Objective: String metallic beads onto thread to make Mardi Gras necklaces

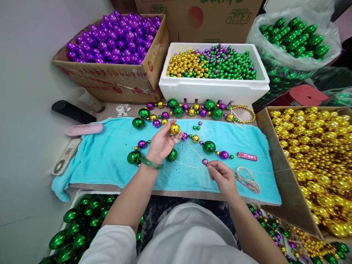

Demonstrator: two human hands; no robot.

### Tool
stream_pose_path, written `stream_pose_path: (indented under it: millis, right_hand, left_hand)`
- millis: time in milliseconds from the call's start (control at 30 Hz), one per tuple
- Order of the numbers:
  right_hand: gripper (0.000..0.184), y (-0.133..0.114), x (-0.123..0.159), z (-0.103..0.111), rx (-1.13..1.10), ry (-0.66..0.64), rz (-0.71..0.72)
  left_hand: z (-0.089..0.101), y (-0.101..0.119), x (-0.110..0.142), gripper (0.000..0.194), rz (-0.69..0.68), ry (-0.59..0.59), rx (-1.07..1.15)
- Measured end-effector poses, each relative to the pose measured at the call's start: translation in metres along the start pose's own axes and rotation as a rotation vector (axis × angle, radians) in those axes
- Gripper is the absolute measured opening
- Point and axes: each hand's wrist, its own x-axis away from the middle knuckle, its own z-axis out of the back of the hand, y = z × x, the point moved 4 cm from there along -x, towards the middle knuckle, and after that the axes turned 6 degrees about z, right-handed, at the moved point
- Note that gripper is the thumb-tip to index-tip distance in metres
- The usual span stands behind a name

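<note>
My left hand (161,143) is closed around a gold bead (175,128), held above a turquoise towel (110,157). A thin needle with thread (192,147) runs from that bead down to my right hand (223,176), which pinches the needle just below a small purple bead (205,161). A partly strung strand of green, purple and gold beads (209,147) lies on the towel beneath both hands. A green bangle (150,164) sits on my left wrist.
A finished bead strand (189,110) lies along the towel's far edge. Behind it are a box of purple balls (115,36), a white foam box of small mixed beads (211,62) and a bag of green balls (294,36). Gold balls (321,154) fill a box at right; green balls (79,227) sit near left.
</note>
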Motion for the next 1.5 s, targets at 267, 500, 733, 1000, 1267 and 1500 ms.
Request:
stream_pose_path:
  millis: [267,500,733,1000,1267,1500]
  right_hand:
    - [0.026,0.001,0.002,-0.001,0.033,0.002,-0.016]
    - [0.029,0.004,0.002,0.001,0.043,-0.006,-0.019]
    - [0.029,0.002,0.001,0.003,0.082,0.003,-0.015]
    - [0.028,0.007,0.0,0.002,0.06,0.01,-0.013]
    - [0.027,0.011,-0.004,0.005,0.058,0.028,0.036]
    - [0.027,0.012,-0.008,0.004,0.006,0.037,0.039]
  left_hand:
    - [0.003,-0.003,0.002,0.028,-0.059,-0.033,-0.133]
    - [0.006,-0.005,0.002,0.03,-0.11,-0.009,-0.201]
    - [0.006,-0.007,0.001,0.029,-0.11,0.009,-0.183]
    - [0.001,-0.011,0.008,0.043,-0.202,-0.045,-0.164]
    - [-0.007,-0.019,0.023,0.054,-0.313,-0.097,-0.301]
    - [-0.016,-0.038,0.028,0.067,-0.189,-0.213,-0.347]
